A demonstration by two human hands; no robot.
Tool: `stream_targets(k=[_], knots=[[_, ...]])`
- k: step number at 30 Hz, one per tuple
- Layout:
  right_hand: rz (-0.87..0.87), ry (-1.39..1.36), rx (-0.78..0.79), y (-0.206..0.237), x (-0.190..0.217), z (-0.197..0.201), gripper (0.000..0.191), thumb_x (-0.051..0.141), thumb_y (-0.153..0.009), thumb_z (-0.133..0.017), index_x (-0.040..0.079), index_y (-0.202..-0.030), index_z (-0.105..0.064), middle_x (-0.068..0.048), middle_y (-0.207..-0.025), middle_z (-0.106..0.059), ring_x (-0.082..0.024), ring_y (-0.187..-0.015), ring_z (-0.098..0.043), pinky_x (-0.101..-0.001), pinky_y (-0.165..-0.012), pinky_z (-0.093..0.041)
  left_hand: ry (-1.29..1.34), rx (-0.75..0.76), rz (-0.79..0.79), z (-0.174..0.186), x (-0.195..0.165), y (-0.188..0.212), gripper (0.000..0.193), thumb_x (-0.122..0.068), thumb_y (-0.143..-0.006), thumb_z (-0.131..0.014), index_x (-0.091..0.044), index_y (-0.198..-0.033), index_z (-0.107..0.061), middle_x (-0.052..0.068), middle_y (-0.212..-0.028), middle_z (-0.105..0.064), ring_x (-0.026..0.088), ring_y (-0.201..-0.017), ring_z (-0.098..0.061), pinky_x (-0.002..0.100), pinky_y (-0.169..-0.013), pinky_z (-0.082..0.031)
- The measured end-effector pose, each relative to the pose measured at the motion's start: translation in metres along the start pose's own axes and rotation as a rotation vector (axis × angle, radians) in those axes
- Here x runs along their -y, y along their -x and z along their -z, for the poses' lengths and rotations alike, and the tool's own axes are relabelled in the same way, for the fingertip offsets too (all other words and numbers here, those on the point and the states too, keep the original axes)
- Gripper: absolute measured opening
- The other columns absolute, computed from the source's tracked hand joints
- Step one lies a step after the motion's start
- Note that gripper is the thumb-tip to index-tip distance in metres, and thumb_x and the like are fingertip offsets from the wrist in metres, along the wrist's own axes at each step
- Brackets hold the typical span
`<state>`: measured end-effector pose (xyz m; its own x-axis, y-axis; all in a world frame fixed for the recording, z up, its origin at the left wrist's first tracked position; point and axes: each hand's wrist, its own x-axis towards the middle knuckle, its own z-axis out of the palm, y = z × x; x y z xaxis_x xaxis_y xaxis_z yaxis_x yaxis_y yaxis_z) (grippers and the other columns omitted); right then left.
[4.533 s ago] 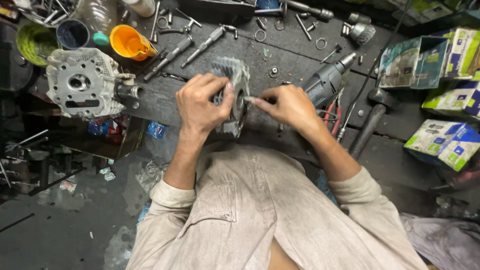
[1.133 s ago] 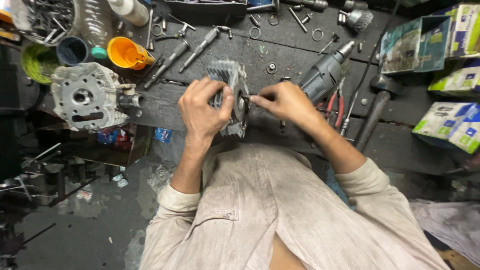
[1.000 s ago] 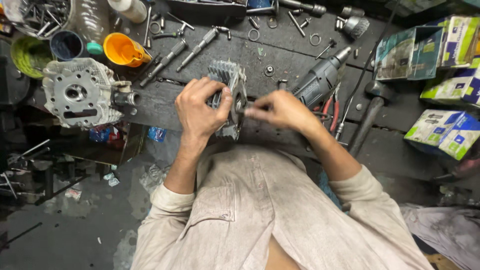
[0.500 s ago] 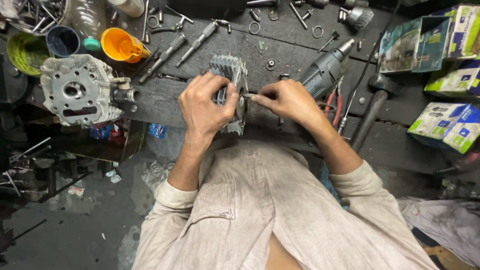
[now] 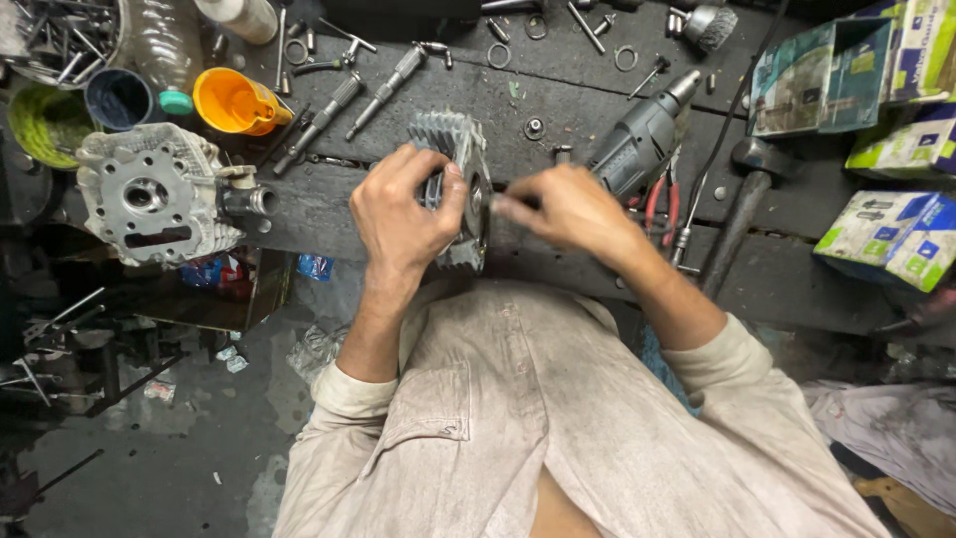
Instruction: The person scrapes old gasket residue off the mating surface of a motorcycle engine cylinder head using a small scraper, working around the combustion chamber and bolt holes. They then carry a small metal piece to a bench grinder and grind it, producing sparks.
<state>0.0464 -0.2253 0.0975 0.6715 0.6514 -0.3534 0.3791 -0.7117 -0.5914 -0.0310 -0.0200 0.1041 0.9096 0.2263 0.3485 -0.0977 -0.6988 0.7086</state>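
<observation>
Single head-worn view, steeply downward, close over the workbench (image 5: pixel 558 110)

Green-blue cartons (image 5: pixel 856 70) top right, white-green box (image 5: pixel 881 234) lower right

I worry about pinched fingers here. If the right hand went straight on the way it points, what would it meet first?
The right hand points left, at the finned cylinder the left hand holds upright. It would likely meet the cylinder's face first; its blurred fingertips already look about there.
</observation>
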Motion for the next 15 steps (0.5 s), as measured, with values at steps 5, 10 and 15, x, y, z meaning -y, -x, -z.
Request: stream_targets(k=[5,10,15], knots=[[-0.09,0.011,0.035,-0.002,-0.006,-0.004,0.045,0.051,-0.096,-0.065,0.01,-0.106,-0.08,-0.017,-0.087,-0.077,-0.036,-0.076,-0.074,-0.0462,-0.073,-0.057,-0.011,0.021,-0.014,0.0,0.001,-0.001,0.011,-0.018,-0.089,-0.073,-0.007,-0.088,-0.071,0.01,-0.084,-0.065,0.032,-0.079,-0.066,0.043,-0.071,-0.052],[0.03,-0.077,0.067,-0.007,-0.016,-0.001,0.046,0.052,-0.092,-0.069,0.01,-0.105,-0.08,-0.014,-0.09,-0.078,-0.03,-0.074,-0.076,-0.0432,-0.072,-0.058,-0.014,0.036,-0.004,-0.001,-0.003,-0.002,0.012,-0.018,-0.089,-0.073,-0.007,-0.087,-0.071,0.009,-0.084,-0.066,0.03,-0.077,-0.066,0.042,-0.069,-0.052],[0.029,-0.208,0.143,-0.007,-0.018,-0.005,0.045,0.051,-0.086,-0.071,0.01,-0.102,-0.081,-0.012,-0.085,-0.079,-0.029,-0.066,-0.077,-0.0409,-0.068,-0.058,-0.01,0.043,-0.01,-0.002,-0.003,-0.006,0.011,-0.018,-0.088,-0.075,-0.007,-0.084,-0.072,0.009,-0.082,-0.067,0.031,-0.075,-0.065,0.042,-0.068,-0.051]])
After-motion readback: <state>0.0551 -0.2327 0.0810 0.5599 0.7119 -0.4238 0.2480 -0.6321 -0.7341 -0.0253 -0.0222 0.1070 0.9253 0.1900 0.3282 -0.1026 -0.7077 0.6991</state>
